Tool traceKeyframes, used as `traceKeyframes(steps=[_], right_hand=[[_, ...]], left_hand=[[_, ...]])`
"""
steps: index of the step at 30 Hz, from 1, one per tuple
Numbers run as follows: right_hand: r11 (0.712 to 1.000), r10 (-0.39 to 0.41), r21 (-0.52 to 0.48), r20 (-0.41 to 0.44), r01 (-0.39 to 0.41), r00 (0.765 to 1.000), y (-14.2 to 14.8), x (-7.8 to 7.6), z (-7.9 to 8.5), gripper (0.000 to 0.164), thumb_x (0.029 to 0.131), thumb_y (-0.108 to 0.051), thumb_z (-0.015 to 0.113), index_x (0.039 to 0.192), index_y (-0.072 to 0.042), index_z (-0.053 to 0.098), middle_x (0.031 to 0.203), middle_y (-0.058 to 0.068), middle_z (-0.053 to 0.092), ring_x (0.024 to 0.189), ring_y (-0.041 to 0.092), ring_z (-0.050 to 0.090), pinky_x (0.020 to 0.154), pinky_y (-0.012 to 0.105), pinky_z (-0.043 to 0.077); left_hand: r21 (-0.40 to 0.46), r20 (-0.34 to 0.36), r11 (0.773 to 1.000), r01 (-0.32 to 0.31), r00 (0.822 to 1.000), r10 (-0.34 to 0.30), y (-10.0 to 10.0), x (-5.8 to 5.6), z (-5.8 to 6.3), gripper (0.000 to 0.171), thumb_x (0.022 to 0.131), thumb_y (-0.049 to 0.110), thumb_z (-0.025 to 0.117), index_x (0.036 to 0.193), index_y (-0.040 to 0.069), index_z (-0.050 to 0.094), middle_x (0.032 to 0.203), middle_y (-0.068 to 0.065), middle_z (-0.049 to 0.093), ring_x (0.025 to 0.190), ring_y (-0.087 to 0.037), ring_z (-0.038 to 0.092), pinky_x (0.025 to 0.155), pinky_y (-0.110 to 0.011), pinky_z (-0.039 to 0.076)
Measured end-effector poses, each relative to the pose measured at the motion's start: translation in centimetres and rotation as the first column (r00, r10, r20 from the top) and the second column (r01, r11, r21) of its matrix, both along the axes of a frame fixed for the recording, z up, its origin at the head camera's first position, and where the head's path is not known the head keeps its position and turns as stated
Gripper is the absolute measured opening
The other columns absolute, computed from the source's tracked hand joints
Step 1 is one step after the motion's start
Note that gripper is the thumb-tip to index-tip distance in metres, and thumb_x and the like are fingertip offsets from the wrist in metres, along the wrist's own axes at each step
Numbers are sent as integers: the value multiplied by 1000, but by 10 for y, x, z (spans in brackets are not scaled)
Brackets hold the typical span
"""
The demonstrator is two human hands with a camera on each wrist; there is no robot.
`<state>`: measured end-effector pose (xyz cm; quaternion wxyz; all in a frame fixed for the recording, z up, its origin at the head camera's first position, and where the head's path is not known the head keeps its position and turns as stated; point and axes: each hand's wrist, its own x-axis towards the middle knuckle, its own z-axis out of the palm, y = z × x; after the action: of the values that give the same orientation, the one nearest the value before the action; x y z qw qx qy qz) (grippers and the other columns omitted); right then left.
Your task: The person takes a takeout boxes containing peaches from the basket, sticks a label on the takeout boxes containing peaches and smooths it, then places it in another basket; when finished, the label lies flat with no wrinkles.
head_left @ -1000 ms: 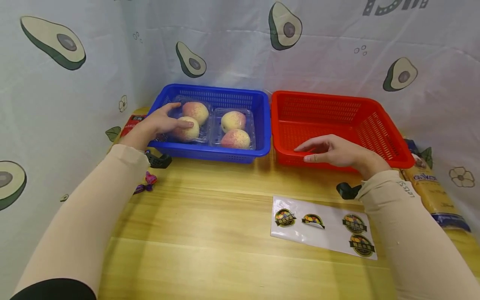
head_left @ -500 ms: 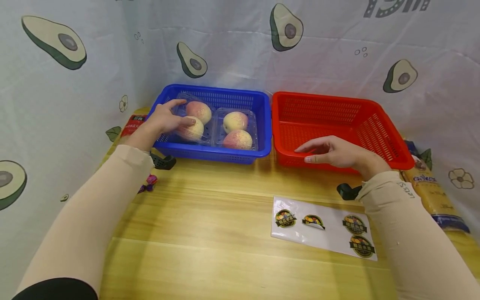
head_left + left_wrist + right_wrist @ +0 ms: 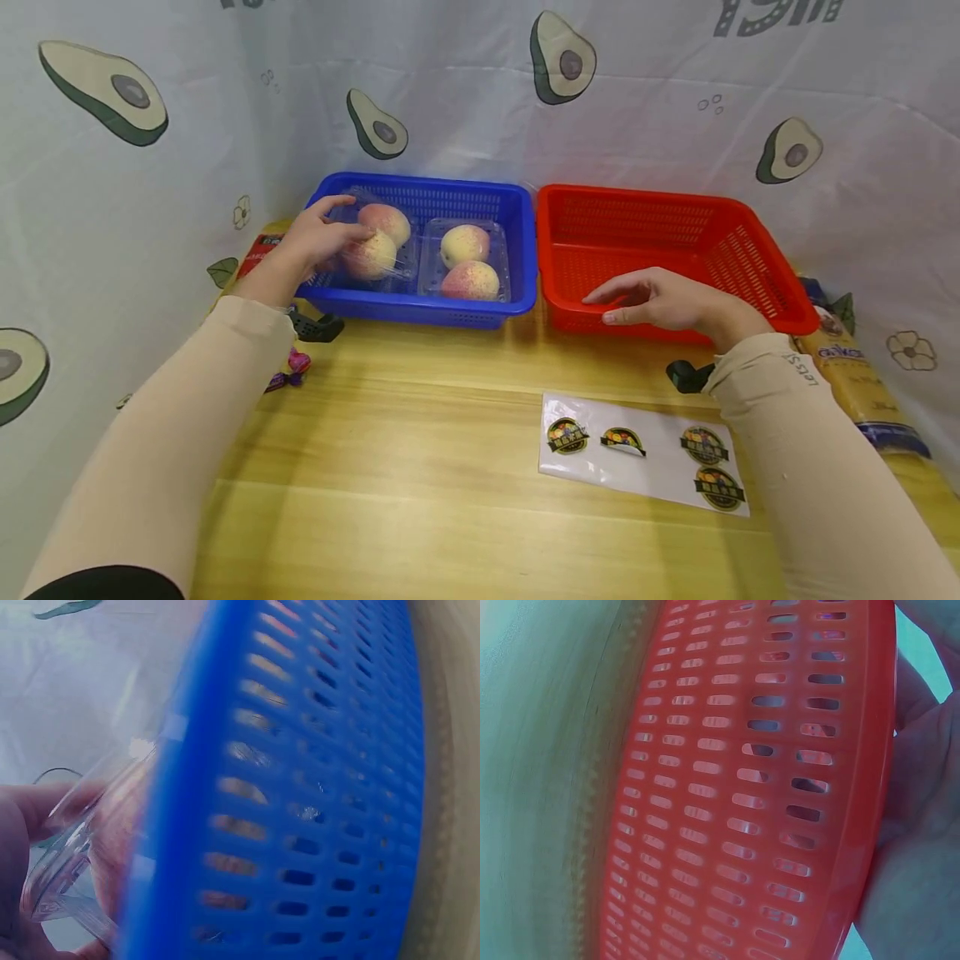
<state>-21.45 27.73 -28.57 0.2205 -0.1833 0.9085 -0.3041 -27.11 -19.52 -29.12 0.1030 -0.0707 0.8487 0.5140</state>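
In the head view, my left hand (image 3: 313, 235) reaches into the blue basket (image 3: 420, 310) and grips the left side of a clear plastic box (image 3: 406, 268). That box holds two yellow-pink peaches (image 3: 384, 223); it sits tilted, its left side raised. In the left wrist view, the clear box (image 3: 64, 881) shows between thumb and fingers above the basket's rim. Beside it lies a second clear box (image 3: 504, 262) with two peaches (image 3: 469, 281). My right hand (image 3: 667, 302) rests loosely over the front rim of the red basket (image 3: 720, 204), holding nothing; its fingers are partly hidden in the right wrist view.
A white sticker sheet (image 3: 660, 467) with several round labels lies front right. A yellow bag (image 3: 862, 375) lies right of the red basket, a red packet (image 3: 258, 250) left of the blue one. Small wrapped candies (image 3: 297, 361) lie near my left sleeve. A printed curtain (image 3: 465, 108) hangs behind.
My left hand and the gripped box shifted slightly right, then back left, and the box now looks more tilted. My right hand has stayed at the red rim. The head view has moved slightly.
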Motion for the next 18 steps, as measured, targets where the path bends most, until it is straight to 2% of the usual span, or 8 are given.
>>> traceKeyframes(steps=[3,7,10,12,14,16,18], right_hand=[[1000,-6,0,-2,6,1000,-1,0,0,38,93,-16,73,131,-12,69,128,9,63,117,30,51,95,47,44],[1000,-2,-12,-7,2,1000,-3,-2,0,38,93,-14,73,131,-10,68,129,11,63,117,31,51,96,49,44],[1000,1,-10,-19,-1,1000,-5,-2,0,38,93,-13,73,130,-11,69,128,10,64,117,31,51,97,49,44],[1000,15,1,-41,-15,999,-5,-1,0,37,94,-13,73,130,-11,69,129,11,64,119,32,52,98,51,45],[1000,18,20,-80,-16,997,-6,3,1,35,94,-13,73,129,-12,70,129,11,65,121,33,53,100,53,46],[999,14,34,-124,-10,992,-7,9,2,33,95,-13,72,128,-13,71,129,13,65,121,34,54,100,55,46],[999,-9,46,-172,17,985,-9,15,1,31,95,-14,71,127,-14,72,127,13,66,117,34,57,97,53,48]], left_hand=[[81,-1,996,-34,999,34,0,5,9,73,96,37,69,159,32,31,148,-15,36,121,-31,51,102,-50,47],[180,-52,981,-65,996,76,-2,11,21,71,95,34,71,156,35,36,135,-6,41,103,-19,57,92,-40,53],[236,-105,970,-56,991,83,-3,21,31,68,94,35,72,154,39,40,132,-1,41,104,-17,55,93,-41,49],[293,-137,956,-10,989,53,-1,30,37,66,95,33,71,153,40,41,140,-3,39,111,-19,53,95,-43,46],[340,-170,938,73,985,-15,2,42,43,65,96,29,70,154,38,42,150,-6,33,118,-21,50,96,-43,46],[414,-199,894,171,975,-94,6,55,47,64,97,21,69,154,33,43,156,-8,28,115,-22,54,92,-39,50],[458,-234,846,274,955,-182,11,69,50,62,98,11,66,155,26,44,159,-10,26,108,-20,59,85,-34,55]])
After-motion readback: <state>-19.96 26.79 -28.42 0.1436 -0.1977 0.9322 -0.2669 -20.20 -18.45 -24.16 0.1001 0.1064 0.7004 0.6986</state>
